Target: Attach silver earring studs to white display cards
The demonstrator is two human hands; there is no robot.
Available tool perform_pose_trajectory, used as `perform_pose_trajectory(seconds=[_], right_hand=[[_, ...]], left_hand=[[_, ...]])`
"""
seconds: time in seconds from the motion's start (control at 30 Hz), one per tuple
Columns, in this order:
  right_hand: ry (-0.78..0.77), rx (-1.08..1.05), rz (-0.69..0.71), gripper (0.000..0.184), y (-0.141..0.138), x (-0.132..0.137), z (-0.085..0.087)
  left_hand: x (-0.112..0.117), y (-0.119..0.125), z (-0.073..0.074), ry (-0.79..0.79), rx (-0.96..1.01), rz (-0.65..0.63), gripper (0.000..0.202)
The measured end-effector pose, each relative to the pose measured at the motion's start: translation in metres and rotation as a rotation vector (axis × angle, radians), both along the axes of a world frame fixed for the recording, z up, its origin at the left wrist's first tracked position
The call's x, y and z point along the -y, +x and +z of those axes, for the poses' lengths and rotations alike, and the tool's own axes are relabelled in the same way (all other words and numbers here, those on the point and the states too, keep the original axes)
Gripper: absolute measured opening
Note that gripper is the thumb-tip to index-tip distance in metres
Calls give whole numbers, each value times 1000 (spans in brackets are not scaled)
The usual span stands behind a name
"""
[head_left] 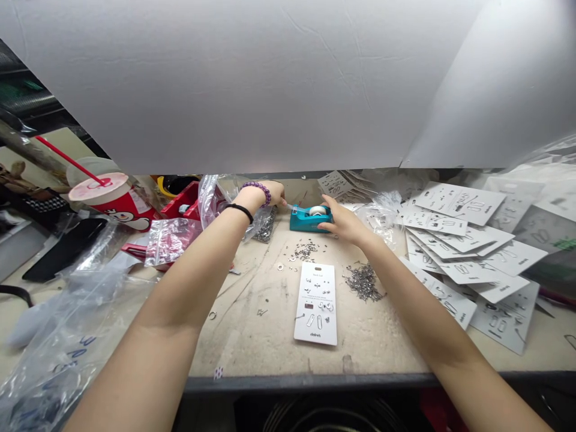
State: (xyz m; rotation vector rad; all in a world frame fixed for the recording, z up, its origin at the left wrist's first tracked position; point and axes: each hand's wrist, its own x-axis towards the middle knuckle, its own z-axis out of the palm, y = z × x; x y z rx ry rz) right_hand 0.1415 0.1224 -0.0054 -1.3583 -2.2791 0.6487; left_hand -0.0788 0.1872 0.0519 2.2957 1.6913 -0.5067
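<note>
A teal tape dispenser (pixel 310 219) with a white-cored roll of tape stands at the far part of the table. My right hand (pixel 344 223) grips its right end, thumb and fingers on either side. At the dispenser's left, cutting end, my left hand (pixel 276 192) has its fingers pinched on what looks like a short piece of clear tape (pixel 289 206). Nearer to me lies a white jewelry card (pixel 315 306) with small metal pieces on it. Between card and dispenser is a small pile of metal findings (pixel 306 250); a darker heap of small metal parts (pixel 363 282) lies to the right.
Several printed jewelry cards (pixel 477 252) fan out at right. On the left are a red paper cup (pixel 119 204) with a straw, a black phone (pixel 65 249), red bins (pixel 182 201) and plastic bags (pixel 67 354). A large white panel (pixel 270 90) overhangs the table's back.
</note>
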Motion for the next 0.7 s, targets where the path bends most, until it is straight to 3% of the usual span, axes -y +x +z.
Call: perform_pose_trajectory(seconds=[0.23, 0.53, 0.7], right_hand=[[-5, 10, -8, 76, -1, 0, 0], [-8, 25, -15, 75, -2, 1, 1], [10, 8, -7, 75, -1, 0, -3]], left_hand=[[18, -1, 10, -27, 28, 30, 36], [17, -7, 27, -49, 180, 6, 38], [19, -4, 24, -62, 137, 18, 36]])
